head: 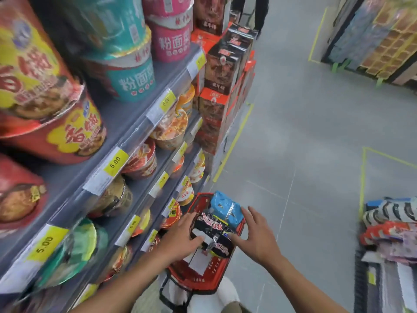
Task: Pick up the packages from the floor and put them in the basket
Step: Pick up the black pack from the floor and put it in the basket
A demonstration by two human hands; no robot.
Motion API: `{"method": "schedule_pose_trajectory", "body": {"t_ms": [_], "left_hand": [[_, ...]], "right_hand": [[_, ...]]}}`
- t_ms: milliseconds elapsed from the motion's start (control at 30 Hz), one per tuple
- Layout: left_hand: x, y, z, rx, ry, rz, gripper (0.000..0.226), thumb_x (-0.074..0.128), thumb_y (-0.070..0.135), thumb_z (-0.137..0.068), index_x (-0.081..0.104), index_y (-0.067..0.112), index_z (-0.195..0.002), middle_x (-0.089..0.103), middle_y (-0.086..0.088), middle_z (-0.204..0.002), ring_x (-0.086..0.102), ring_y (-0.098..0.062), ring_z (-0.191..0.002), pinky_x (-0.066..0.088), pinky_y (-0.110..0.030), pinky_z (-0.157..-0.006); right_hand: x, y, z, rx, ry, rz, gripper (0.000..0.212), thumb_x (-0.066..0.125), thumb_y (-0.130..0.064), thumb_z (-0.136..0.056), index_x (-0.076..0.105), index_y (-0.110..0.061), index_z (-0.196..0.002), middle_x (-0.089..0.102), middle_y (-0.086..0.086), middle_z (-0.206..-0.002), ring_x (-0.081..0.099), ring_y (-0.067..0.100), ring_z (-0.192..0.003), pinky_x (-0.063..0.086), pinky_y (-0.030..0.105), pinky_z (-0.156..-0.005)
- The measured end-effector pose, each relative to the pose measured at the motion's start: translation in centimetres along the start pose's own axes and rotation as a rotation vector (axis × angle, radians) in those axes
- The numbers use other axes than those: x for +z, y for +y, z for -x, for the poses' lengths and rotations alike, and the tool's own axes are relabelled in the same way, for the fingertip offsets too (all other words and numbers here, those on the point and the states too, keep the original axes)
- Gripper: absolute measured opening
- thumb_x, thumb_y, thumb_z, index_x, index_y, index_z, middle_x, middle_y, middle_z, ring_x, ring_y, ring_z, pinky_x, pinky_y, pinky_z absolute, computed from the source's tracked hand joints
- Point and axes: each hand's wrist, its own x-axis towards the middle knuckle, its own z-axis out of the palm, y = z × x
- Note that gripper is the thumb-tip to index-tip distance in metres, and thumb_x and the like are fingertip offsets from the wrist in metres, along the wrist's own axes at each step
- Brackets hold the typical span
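The left hand (180,239) lies flat on the black pack (212,224), fingers straight. The right hand (258,236) is spread wide and touches the black pack and the blue pack (225,208). Both packs sit in the red basket (203,281) on the floor (304,154). Noodle cups (133,80) fill the shelf (126,123) on the left.

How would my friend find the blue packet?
Look at the floor beside the tall shelves of noodle cups, where a red basket sits. The blue packet lies at the basket's far end. It is the only bright blue one, right beside a black packet.
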Motion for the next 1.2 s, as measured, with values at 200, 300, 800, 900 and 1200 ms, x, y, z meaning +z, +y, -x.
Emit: {"method": "schedule_pose_trajectory", "body": {"t_ms": [200, 300, 800, 900, 1200], "left_hand": [[0.7, 0.4, 4.2, -0.063, 0.224, 0.004, 0.093, 0.041, 0.078, -0.086, 0.008, 0.035, -0.162, 0.007, 0.011, -0.17, 0.008, -0.012, -0.156, 0.021, -0.041, -0.125], [2.1, 0.8, 6.8, -0.107, 0.33, 0.057, 0.087, 0.047, 0.071, -0.092, 0.007, 0.037, -0.162, 0.006, 0.013, -0.17, 0.009, -0.012, -0.156, 0.021, -0.04, -0.125], [12.1, -2.6, 24.6, -0.526, 0.776, 0.409, 0.081, 0.052, 0.059, -0.097, 0.011, 0.034, -0.162, 0.006, 0.007, -0.171, 0.007, -0.013, -0.156, 0.013, -0.03, -0.123], [16.2, -4.6, 30.1, -0.629, 0.871, 0.477, 0.086, 0.048, 0.068, -0.091, 0.005, 0.042, -0.16, 0.003, 0.012, -0.17, 0.008, -0.012, -0.156, 0.024, -0.037, -0.124], [31.5, -7.5, 49.6, -0.947, 1.086, 0.569, 0.086, 0.047, 0.066, -0.093, 0.004, 0.036, -0.162, 0.005, 0.006, -0.171, 0.01, -0.015, -0.156, 0.021, -0.033, -0.122]], "right_hand": [[-2.4, -1.4, -2.9, -0.306, -0.071, 0.189, 0.105, 0.037, -0.091, -0.078, 0.015, -0.034, -0.164, 0.017, -0.001, -0.172, 0.017, 0.024, -0.157, 0.024, 0.049, -0.125], [-2.6, -2.6, -3.8, -0.45, -0.109, 0.268, 0.112, 0.024, -0.1, -0.074, 0.012, -0.035, -0.164, 0.017, -0.002, -0.172, 0.015, 0.024, -0.157, 0.024, 0.05, -0.125], [4.6, -15.6, 4.5, -1.015, -0.401, 0.459, 0.114, 0.02, -0.105, -0.067, 0.002, -0.046, -0.162, 0.002, -0.01, -0.173, 0.005, 0.022, -0.159, 0.018, 0.052, -0.126], [8.0, -18.0, 9.5, -1.133, -0.468, 0.507, 0.104, 0.032, -0.098, -0.073, 0.003, -0.05, -0.16, 0.004, -0.012, -0.172, 0.006, 0.019, -0.159, 0.021, 0.052, -0.125], [19.9, -21.7, 29.9, -1.426, -0.655, 0.626, 0.125, 0.041, -0.102, -0.064, 0.001, -0.04, -0.164, 0.003, -0.012, -0.172, 0.008, 0.016, -0.158, 0.021, 0.046, -0.126]]}}
